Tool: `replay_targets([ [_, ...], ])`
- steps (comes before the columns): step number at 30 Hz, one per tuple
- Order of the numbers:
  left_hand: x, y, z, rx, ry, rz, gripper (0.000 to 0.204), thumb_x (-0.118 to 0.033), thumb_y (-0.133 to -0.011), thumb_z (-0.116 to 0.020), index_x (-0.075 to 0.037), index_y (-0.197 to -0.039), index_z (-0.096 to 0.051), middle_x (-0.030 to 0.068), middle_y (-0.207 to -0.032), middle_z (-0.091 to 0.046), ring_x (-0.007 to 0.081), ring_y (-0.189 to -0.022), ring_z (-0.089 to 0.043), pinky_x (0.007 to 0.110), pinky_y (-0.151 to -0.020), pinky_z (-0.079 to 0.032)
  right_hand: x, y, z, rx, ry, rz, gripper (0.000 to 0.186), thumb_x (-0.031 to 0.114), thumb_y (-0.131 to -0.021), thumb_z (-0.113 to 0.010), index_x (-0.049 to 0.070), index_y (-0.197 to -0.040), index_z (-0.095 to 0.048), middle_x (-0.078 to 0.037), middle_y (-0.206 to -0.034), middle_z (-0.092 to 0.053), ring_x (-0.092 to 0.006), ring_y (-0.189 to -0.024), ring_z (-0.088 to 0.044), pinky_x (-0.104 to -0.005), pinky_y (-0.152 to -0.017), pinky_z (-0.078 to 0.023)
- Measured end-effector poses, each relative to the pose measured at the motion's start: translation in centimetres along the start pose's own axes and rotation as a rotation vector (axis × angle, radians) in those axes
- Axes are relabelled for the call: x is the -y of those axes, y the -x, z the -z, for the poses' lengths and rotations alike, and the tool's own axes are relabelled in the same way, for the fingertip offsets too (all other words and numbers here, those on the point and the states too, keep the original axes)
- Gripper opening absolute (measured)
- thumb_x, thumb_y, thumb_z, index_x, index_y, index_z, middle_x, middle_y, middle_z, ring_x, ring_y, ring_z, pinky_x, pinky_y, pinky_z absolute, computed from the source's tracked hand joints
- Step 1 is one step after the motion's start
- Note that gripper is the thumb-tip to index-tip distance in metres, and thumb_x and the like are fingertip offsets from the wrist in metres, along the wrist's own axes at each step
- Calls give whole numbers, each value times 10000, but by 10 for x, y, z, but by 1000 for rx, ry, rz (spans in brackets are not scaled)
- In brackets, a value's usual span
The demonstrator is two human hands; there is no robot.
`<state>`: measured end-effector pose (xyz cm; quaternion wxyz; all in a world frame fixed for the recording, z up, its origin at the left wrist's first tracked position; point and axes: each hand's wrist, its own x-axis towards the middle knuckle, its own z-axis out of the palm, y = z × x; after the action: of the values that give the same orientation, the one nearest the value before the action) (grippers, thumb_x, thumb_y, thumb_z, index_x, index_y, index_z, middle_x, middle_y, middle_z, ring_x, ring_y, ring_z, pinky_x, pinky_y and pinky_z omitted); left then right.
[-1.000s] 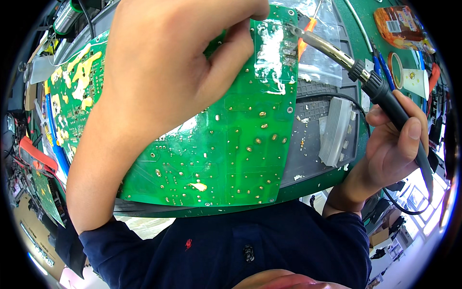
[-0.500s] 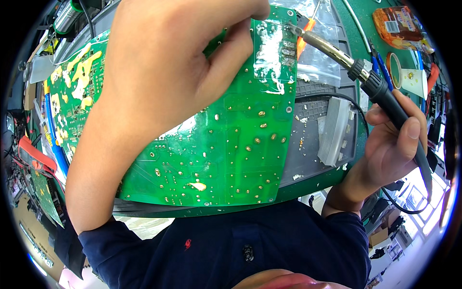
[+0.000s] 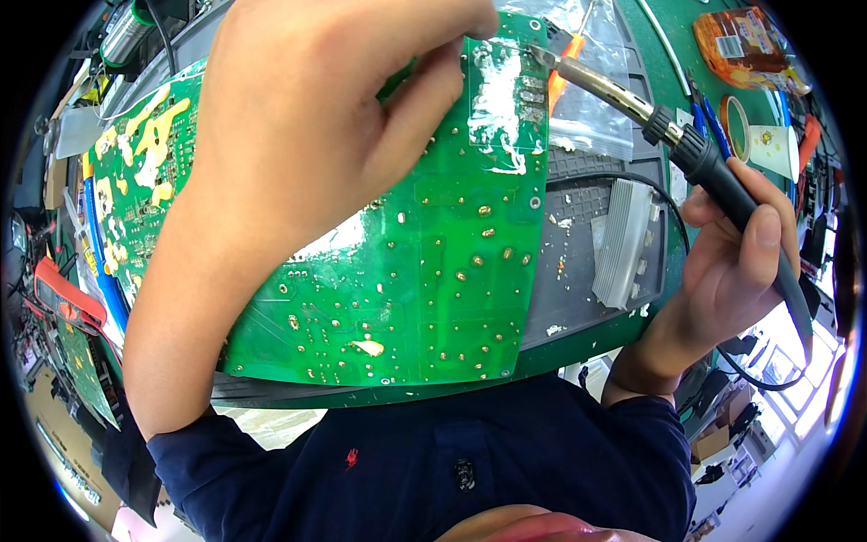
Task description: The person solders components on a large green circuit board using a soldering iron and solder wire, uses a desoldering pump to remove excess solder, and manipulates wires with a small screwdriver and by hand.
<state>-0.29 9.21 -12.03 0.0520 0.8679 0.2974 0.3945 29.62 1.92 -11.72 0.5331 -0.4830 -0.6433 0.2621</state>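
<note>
My left hand (image 3: 316,117) grips the top edge of a large green circuit board (image 3: 433,271) and holds it tilted up close to the camera, solder side toward me. My right hand (image 3: 731,271) holds a black-handled soldering iron (image 3: 686,149); its metal tip touches the board's upper right corner, by a patch of silvery solder. The board hides much of the bench behind it.
A grey work mat (image 3: 578,235) with a ribbed metal heatsink (image 3: 623,244) lies under the board. A clear plastic bag (image 3: 587,90), a paper cup (image 3: 768,144), a tape roll (image 3: 733,122) and an orange snack packet (image 3: 741,45) sit at the right. Another green board (image 3: 135,172) lies left.
The soldering iron tip has moved slightly left, onto the board's upper right corner. My left hand and the board have stayed in place.
</note>
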Motion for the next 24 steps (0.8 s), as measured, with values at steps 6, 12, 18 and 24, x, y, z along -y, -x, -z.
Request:
replay_targets([
  [6, 4, 1, -7, -48, 18, 45, 221, 68, -698, -699, -12, -905, -707, 114, -832, -581, 236, -637, -586, 324, -560, -453, -4, -8, -2, -6, -35, -50, 386, 193, -1006, -554, -154, -1122, -679, -179, -783, -699, -211, -670, -690, -287, -631, -544],
  [12, -1, 3, 2, 11, 5, 43, 202, 62, -725, -702, -14, -912, -701, 117, -857, -583, 249, -647, -597, 333, -577, -472, -3, -12, -4, 46, -100, -21, 358, 173, -1018, -559, -147, -1121, -683, -169, -787, -702, -206, -681, -688, -287, -649, -540],
  [18, -2, 2, 1, 4, 35, 51, 195, 68, -734, -693, 1, -917, -698, 126, -865, -596, 271, -687, -613, 352, -607, -488, -2, -21, -2, 87, -163, -80, 357, 185, -1026, -574, -135, -1137, -684, -157, -795, -709, -196, -713, -684, -290, -678, -537],
  [24, -8, -1, 7, 35, 64, 116, 173, 68, -741, -679, 18, -907, -692, 133, -851, -604, 276, -712, -622, 353, -614, -489, -10, -31, 12, 155, -157, -136, 352, 226, -1028, -596, -89, -1133, -712, -127, -822, -721, -154, -740, -682, -260, -705, -527],
])
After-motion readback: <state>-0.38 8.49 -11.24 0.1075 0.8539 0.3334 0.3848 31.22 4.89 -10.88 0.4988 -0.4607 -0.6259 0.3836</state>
